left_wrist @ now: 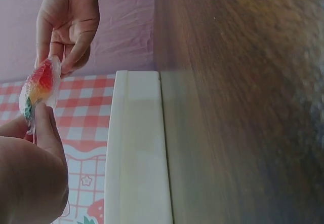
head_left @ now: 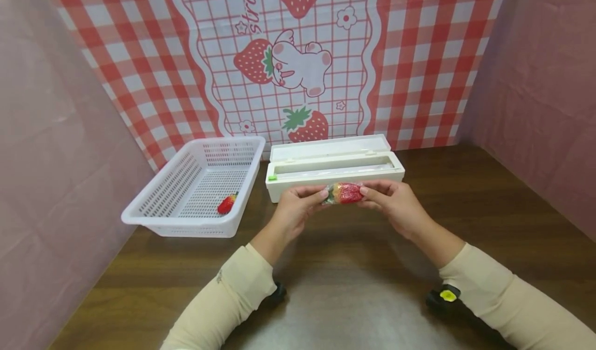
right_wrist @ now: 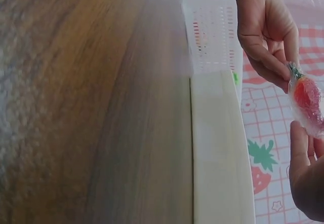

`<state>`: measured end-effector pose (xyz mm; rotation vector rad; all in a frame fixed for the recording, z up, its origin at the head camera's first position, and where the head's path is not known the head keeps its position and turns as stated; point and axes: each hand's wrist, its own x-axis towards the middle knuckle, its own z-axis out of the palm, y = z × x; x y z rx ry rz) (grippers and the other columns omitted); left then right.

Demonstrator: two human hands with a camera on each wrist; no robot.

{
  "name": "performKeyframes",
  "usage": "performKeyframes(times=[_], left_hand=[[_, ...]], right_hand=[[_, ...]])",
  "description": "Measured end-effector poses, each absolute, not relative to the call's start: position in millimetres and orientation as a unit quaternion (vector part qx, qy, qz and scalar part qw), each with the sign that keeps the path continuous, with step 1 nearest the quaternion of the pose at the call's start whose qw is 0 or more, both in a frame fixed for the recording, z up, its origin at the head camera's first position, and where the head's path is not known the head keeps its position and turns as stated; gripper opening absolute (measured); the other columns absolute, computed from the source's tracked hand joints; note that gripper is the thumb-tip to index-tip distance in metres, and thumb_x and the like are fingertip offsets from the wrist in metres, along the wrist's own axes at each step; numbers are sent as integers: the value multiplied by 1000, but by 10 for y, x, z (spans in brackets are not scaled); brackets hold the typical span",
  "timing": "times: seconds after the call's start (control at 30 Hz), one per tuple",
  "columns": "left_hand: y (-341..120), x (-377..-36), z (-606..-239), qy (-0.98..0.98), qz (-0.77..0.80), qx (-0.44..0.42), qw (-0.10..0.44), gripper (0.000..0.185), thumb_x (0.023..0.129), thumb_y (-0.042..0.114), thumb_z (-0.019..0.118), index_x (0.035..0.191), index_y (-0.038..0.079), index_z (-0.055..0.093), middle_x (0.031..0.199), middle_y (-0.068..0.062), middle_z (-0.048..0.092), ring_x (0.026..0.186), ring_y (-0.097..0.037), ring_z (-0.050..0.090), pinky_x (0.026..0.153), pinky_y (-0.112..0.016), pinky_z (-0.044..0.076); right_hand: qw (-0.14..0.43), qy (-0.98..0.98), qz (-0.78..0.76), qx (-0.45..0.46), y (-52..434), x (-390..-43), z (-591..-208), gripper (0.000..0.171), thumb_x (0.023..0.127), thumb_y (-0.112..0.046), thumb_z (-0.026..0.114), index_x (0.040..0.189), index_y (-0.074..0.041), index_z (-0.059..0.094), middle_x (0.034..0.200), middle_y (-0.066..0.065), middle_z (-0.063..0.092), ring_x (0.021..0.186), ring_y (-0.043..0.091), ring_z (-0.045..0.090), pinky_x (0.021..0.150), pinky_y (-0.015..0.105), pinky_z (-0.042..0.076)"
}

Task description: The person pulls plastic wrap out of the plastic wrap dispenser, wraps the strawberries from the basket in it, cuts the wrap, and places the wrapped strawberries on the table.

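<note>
A strawberry wrapped in clear plastic film (head_left: 345,193) is held up between both hands, just in front of a white box. My left hand (head_left: 298,207) pinches the film at the green leafy end. At the red tip, my right hand (head_left: 393,205) pinches the other end of the wrap. The left wrist view shows the wrapped strawberry (left_wrist: 40,84) with its film bunched at the leaves. In the right wrist view the same strawberry (right_wrist: 307,100) appears at the right edge, partly cut off.
Behind the hands stands the open white film-dispenser box (head_left: 335,177), a roll inside and a green tab at its left. To its left is a white perforated basket (head_left: 186,221) with one red strawberry (head_left: 227,204) in it. A checked strawberry-print cloth (head_left: 414,71) hangs behind.
</note>
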<state>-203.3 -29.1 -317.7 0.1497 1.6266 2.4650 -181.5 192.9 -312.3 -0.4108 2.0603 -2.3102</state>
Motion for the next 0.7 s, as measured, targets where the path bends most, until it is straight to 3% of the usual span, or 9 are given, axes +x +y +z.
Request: performKeyframes(times=[0.07, 0.17, 0.47, 0.6, 0.7], left_hand=[[-286, -2034, -3172, 547, 829, 53, 101, 15, 87, -8, 67, 101, -9, 69, 94, -12, 70, 80, -18, 69, 82, -33, 56], [-283, -2038, -3164, 556, 820, 64, 119, 20, 87, -8, 66, 106, -12, 66, 97, -12, 69, 81, -18, 68, 84, -34, 56], [-356, -2088, -3167, 698, 689, 142, 134, 28, 85, -1, 72, 112, -8, 66, 109, -19, 68, 89, -21, 68, 86, -44, 54], [-397, -2100, -3159, 748, 631, 175, 110, 27, 86, 1, 72, 111, -5, 67, 112, -22, 67, 91, -21, 68, 83, -39, 56], [-421, -2093, -3138, 797, 561, 214, 67, 24, 86, 6, 73, 108, 0, 69, 109, -17, 69, 90, -18, 68, 79, -32, 57]], right_hand=[[9, 646, -753, -124, 1947, -1820, -3121, 10, 94, -5, 63, 102, -1, 68, 93, 3, 69, 80, 15, 69, 80, 31, 56], [14, 635, -763, -122, 1986, -1827, -3116, 13, 94, -2, 62, 93, -11, 71, 91, 3, 69, 77, 15, 68, 77, 30, 57], [23, 663, -739, -117, 2193, -1862, -3074, 10, 93, -7, 64, 91, -12, 73, 90, 3, 70, 76, 16, 68, 77, 30, 57], [17, 665, -736, -123, 2270, -1889, -3085, 14, 93, -5, 64, 90, -13, 74, 88, 2, 71, 76, 17, 69, 76, 31, 58], [12, 679, -725, -114, 2346, -1907, -3091, 15, 93, -6, 64, 88, -16, 74, 86, 1, 70, 75, 16, 69, 74, 29, 58]])
